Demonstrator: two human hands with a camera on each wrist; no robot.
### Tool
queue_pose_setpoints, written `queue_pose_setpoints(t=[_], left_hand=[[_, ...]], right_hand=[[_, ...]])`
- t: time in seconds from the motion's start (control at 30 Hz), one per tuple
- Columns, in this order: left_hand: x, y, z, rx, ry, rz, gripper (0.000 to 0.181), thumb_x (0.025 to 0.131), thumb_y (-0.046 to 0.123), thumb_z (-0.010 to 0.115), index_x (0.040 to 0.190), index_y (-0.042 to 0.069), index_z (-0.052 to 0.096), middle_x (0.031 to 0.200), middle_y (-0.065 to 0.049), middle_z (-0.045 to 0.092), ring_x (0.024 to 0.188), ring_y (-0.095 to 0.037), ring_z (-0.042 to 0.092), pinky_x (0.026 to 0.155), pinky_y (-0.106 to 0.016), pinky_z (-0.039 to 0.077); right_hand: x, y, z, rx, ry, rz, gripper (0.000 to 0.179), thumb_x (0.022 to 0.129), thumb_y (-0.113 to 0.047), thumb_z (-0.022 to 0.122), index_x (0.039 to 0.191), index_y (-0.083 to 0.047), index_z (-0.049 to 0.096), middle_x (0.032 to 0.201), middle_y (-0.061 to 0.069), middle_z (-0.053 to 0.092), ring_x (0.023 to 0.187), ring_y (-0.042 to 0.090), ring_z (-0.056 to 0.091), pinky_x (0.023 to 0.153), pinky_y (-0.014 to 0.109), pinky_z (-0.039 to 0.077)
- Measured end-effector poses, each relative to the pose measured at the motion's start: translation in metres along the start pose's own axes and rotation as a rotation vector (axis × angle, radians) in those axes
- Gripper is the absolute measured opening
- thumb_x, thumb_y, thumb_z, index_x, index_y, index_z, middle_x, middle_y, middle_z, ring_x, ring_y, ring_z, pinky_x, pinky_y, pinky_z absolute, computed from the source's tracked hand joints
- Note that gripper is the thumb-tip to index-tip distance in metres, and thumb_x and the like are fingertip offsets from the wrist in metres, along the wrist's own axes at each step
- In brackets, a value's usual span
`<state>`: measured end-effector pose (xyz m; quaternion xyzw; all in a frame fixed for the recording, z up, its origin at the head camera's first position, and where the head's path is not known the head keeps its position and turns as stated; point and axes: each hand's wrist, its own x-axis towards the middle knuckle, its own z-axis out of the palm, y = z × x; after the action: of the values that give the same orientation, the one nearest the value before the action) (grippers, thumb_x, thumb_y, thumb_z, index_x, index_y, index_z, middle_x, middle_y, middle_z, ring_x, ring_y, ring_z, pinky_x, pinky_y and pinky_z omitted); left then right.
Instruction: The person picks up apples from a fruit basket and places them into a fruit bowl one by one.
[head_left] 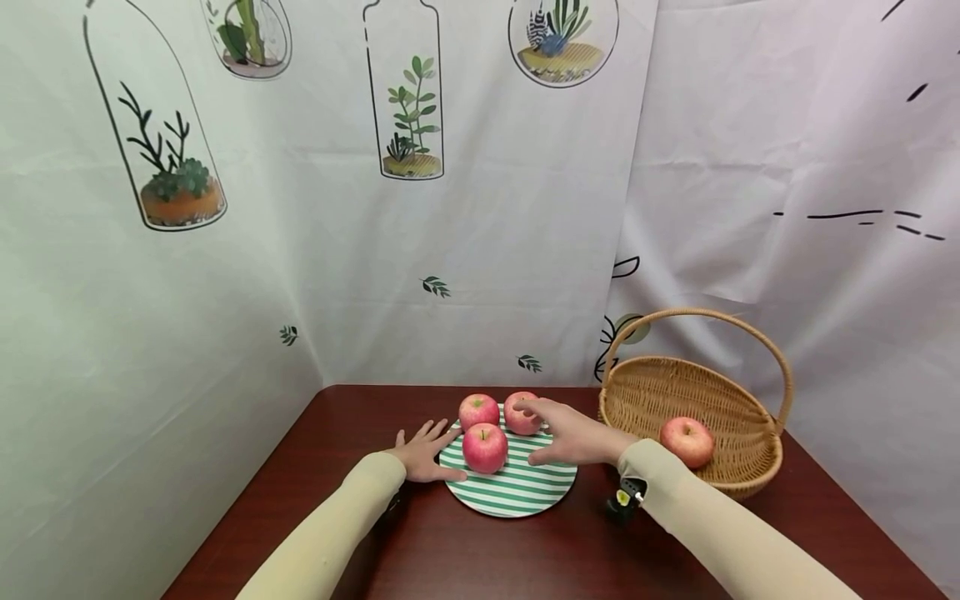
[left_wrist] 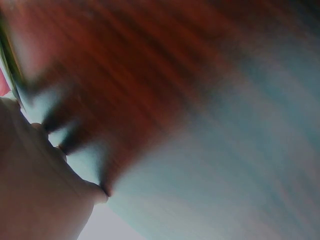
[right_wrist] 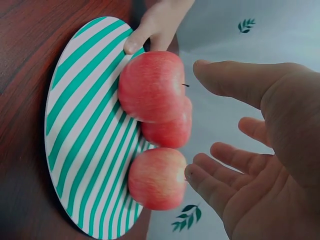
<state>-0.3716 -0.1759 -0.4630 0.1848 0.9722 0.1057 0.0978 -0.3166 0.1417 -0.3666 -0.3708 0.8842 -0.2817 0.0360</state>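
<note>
Three red apples sit together on a round green-and-white striped board (head_left: 517,496): a front apple (head_left: 484,448), a back left apple (head_left: 478,412) and a back right apple (head_left: 519,417). My left hand (head_left: 423,457) lies at the board's left edge with fingers spread, its thumb over the rim. Above the board's right side, my right hand (head_left: 573,433) reaches in with thumb and fingers apart, holding nothing. In the right wrist view its fingertips (right_wrist: 195,175) are right at the back right apple (right_wrist: 157,178). The left wrist view shows mostly tabletop and part of the left hand (left_wrist: 45,175).
A wicker basket (head_left: 660,379) with a tall handle stands at the right of the dark red table (head_left: 450,558), tilted toward me. One apple (head_left: 687,442) lies in it, behind my right forearm. White printed cloth (head_left: 480,250) hangs behind and at both sides.
</note>
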Motion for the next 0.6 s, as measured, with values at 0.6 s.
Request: queue_pose_setpoints(t=[0.6], left_hand=[[-0.011, 0.008, -0.01, -0.006, -0.01, -0.005, 0.101, 0.081, 0.08, 0.059, 0.161, 0.03, 0.025, 0.169, -0.009, 0.019, 0.156, -0.036, 0.011, 0.115, -0.074, 0.006]], right_hand=[[-0.038, 0.001, -0.039, -0.027, 0.058, 0.003, 0.072, 0.085, -0.023, 0.082, 0.147, -0.011, 0.047, 0.14, 0.007, 0.056, 0.125, 0.026, 0.057, 0.104, 0.049, 0.047]])
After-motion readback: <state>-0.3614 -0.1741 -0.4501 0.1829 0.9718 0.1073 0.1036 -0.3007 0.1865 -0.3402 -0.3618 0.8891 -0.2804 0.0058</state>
